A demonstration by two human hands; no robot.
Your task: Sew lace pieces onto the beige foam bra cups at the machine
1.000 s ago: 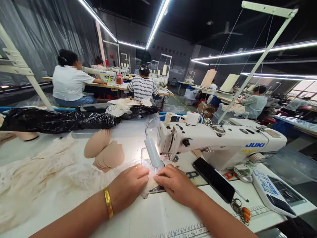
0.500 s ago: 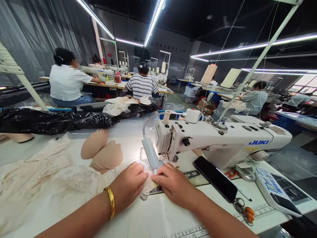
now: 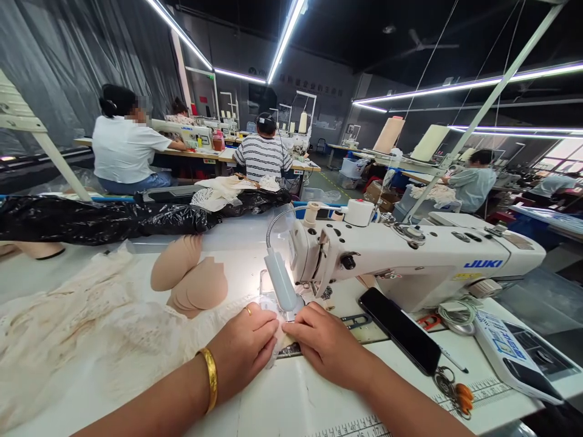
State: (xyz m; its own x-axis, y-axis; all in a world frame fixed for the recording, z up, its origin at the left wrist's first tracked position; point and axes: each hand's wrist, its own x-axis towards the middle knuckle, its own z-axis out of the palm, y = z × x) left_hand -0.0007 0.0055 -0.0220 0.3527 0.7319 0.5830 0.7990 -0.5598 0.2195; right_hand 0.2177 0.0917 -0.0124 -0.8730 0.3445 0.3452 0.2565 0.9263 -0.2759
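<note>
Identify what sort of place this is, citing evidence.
Most likely a garment sewing workshop: a sewing machine in front, large thread cones beyond it, and cream fabric across the table.

"JUKI" stands in blue on the white sewing machine and on another machine behind; the back wall bears "YIN" beside Chinese characters.
</note>
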